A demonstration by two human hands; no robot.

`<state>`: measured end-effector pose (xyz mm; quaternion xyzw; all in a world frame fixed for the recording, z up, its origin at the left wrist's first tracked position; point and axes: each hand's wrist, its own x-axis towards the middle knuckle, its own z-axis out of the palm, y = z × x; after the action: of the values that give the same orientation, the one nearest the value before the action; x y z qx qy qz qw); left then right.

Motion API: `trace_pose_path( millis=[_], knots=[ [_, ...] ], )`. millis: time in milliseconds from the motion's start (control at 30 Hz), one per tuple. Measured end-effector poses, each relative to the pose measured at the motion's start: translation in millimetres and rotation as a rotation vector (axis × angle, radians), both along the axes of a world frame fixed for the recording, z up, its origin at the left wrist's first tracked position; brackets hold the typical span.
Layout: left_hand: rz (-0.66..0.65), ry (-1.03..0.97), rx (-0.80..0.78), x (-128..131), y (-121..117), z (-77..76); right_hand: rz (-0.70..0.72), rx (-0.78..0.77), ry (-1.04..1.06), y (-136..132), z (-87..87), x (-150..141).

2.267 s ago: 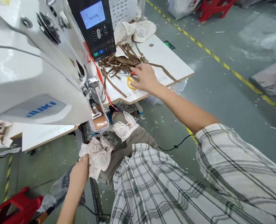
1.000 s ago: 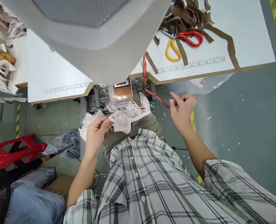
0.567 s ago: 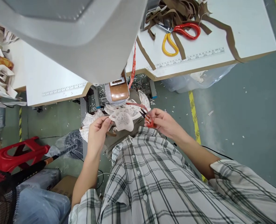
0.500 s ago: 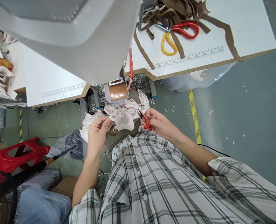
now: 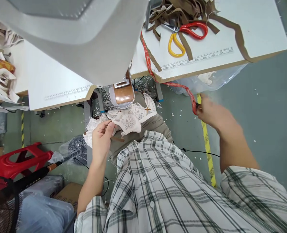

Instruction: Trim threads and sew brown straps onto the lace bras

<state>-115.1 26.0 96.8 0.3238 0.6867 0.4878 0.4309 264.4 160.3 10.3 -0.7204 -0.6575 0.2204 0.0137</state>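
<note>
My left hand (image 5: 101, 137) pinches the edge of a white lace bra (image 5: 126, 122) between thumb and fingers. The bra drapes over my lap, its cups spread under the machine's narrow end. Out to the right, over the floor, my right hand (image 5: 210, 111) is closed and blurred by motion. It grips small scissors (image 5: 198, 105), mostly hidden, with only a dark bit showing at the fingers. A red cord (image 5: 179, 84) stretches from the machine to this hand.
A large white machine body (image 5: 90, 42) hangs over the table (image 5: 255, 29). Brown strips (image 5: 189, 13) and red-and-yellow scissors (image 5: 181, 35) lie on its right part. White fabric pieces (image 5: 2, 84) are at far left. A red stool (image 5: 22, 158) stands lower left.
My right hand has swung from beside the bra out to the right with the small scissors, drawing the red cord along. My left hand keeps its pinch on the bra.
</note>
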Motion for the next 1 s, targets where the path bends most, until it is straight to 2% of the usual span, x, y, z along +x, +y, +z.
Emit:
trace_pose_path(
  millis=[67,100,133,200,233,300,400,433,500,633,1000],
  knots=[
    [-0.004,-0.002,-0.006,1,1,-0.2,-0.122,0.002,-0.075,1,3.5,10],
    [-0.005,0.005,-0.008,2,1,0.1,-0.183,0.056,-0.094,0,7.0,10],
    [-0.006,0.013,-0.008,3,2,0.7,-0.249,0.173,-0.047,-3,11.5,5],
    [-0.014,0.032,-0.006,6,3,3.1,-0.346,0.392,0.183,-13,24.0,-17],
    [-0.022,0.048,-0.008,8,3,4.9,-0.347,0.448,0.335,-21,31.8,-34],
    [-0.040,0.100,-0.020,13,4,9.3,-0.192,0.335,0.654,-39,49.6,-74],
    [-0.055,0.209,-0.020,20,5,16.3,0.285,-0.033,0.877,-64,76.1,-137],
    [-0.052,0.239,-0.012,21,4,18.4,0.387,-0.118,0.936,-69,83.0,-154],
    [-0.053,0.284,0.002,23,4,21.6,0.489,-0.178,0.986,-75,91.9,-179],
    [-0.068,0.340,0.031,23,3,25.1,0.496,-0.158,0.983,-75,93.4,-195],
    [-0.105,0.336,0.026,25,9,25.2,0.476,-0.182,0.990,-67,89.1,-195]
  ],
)
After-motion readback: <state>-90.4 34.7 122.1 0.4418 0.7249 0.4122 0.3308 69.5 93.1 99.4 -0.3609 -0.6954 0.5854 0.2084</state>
